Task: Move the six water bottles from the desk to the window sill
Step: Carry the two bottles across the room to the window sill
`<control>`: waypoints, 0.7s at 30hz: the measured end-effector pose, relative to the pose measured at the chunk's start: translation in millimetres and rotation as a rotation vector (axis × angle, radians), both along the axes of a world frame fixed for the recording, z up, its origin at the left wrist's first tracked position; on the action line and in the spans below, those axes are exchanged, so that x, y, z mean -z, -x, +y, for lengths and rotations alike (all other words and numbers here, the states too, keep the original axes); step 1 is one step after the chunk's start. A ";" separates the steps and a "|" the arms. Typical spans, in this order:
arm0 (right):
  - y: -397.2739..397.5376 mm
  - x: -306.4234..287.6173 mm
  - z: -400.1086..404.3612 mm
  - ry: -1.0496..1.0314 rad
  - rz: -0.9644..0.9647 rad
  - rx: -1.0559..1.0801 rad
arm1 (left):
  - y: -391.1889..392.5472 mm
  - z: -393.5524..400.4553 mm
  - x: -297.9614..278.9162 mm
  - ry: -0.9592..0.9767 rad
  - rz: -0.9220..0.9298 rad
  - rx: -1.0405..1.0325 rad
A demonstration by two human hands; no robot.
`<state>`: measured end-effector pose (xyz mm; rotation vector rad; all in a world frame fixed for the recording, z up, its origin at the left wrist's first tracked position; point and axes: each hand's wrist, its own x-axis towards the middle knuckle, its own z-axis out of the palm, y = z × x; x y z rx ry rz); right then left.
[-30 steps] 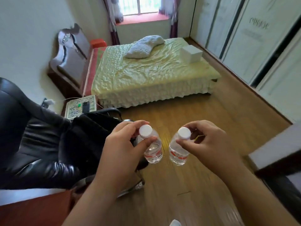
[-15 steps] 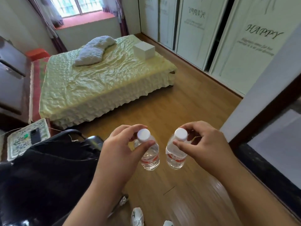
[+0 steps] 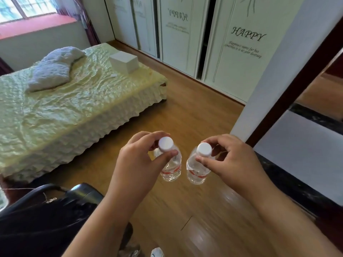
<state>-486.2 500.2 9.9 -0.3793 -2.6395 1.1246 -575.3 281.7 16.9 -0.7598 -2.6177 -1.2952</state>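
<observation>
My left hand (image 3: 135,164) pinches the neck of a small clear water bottle (image 3: 171,168) with a white cap and red label, which hangs upright over the wooden floor. My right hand (image 3: 232,162) pinches a second, matching water bottle (image 3: 196,173) just below its white cap. The two bottles hang side by side, a small gap between them. The red window sill (image 3: 35,26) lies far off at the top left, beyond the bed. The desk and the other bottles are out of view.
A bed with a pale green cover (image 3: 70,101) fills the left, bearing a folded blanket (image 3: 53,67) and a white box (image 3: 124,61). White wardrobe doors (image 3: 232,49) line the right wall. A black chair (image 3: 46,219) is at lower left, a dark door frame (image 3: 289,97) on the right.
The view has swung right and forward: the bed and window sill slid left, the wardrobe and door frame came nearer. Both hands still hold their bottles the same way.
</observation>
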 end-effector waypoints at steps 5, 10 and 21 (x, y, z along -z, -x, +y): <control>22.8 1.6 -13.7 0.030 -0.002 0.068 | 31.3 -7.9 1.9 -0.030 -0.002 0.037; 42.9 8.3 -23.7 0.044 0.014 0.121 | 60.0 -17.6 8.6 -0.025 -0.015 0.061; 91.4 28.3 4.5 0.134 0.045 0.150 | 112.1 11.9 19.1 0.081 -0.003 0.077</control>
